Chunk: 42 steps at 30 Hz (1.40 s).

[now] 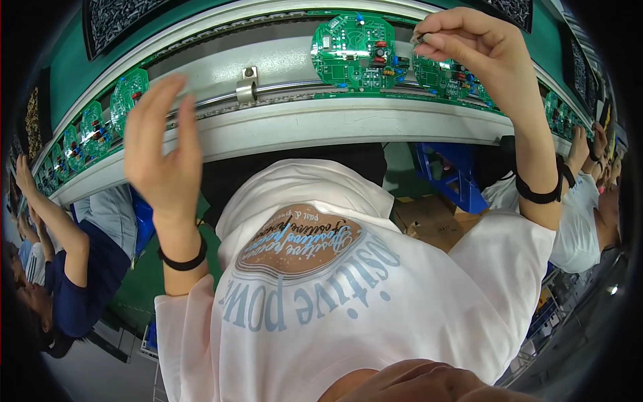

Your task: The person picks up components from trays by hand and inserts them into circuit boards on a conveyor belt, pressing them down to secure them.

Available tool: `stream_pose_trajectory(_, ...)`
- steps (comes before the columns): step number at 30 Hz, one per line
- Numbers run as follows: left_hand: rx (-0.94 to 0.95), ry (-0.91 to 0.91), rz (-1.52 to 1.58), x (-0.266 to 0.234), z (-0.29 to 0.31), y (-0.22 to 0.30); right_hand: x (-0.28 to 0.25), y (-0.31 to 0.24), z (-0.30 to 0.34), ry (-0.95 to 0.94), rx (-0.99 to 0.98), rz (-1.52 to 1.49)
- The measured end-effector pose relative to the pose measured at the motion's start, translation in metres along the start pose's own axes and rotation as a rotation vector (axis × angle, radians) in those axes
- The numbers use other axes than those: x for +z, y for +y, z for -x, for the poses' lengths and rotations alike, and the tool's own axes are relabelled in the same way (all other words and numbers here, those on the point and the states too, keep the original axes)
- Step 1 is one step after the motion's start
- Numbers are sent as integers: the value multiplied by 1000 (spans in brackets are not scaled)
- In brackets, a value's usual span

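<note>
My right hand point(483, 55) is raised at the upper right, thumb and forefinger pinched on a small dark electronic component point(420, 38). Under those fingers lies a green circuit board point(432, 75), partly hidden by the hand. Left of it, a rounded green circuit board point(351, 50) carries red, blue and black parts. Slightly smeared by motion, my left hand point(163, 151) hovers over the near rail with thumb and fingers apart, holding nothing that I can see. Close beyond its fingertips is another green board point(127, 97). Black bands circle both my wrists.
A conveyor with a pale near rail point(288, 127) crosses in front of me, a metal clamp point(247, 87) on its rod. Black trays of small parts point(124, 20) stand beyond. Co-workers flank me, one in a dark blue shirt point(94, 281). Below the rail is a blue crate point(450, 175).
</note>
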<state>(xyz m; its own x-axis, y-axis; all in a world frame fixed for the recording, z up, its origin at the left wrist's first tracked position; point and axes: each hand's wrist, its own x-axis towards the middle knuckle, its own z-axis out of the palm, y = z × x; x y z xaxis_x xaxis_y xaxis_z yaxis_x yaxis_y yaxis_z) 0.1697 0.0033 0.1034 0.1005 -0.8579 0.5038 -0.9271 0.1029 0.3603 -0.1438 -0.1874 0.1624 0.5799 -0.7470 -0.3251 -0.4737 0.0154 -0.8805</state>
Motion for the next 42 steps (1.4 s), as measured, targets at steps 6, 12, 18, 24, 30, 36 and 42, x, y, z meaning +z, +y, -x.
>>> stream_pose_trajectory(6, -137, 17, -201, -34, 32, -49, -2, 8, -5, -22, 118, -250)
stream_pose_trajectory(12, -199, 26, -249, -40, 46, -58, 10, 9, -7, -5, 45, -154)
stream_pose_trajectory(18, -228, -9, -200, -37, 49, -63, 29, 61, -49, -191, -1137, -461)
stream_pose_trajectory(24, -372, -61, -121, -40, 55, -56, 23, -6, -5, -48, -289, 434)
stream_pose_trajectory(30, -238, -82, -66, -38, 48, -49, 38, -18, -16, -52, -314, 475)
stream_pose_trajectory(36, -82, -132, 1, -5, 36, 0, 22, 1, -8, -51, -394, 513)
stream_pose_trajectory(42, 0, -174, 23, 9, 25, 22, 19, 7, -6, -30, -474, 547)
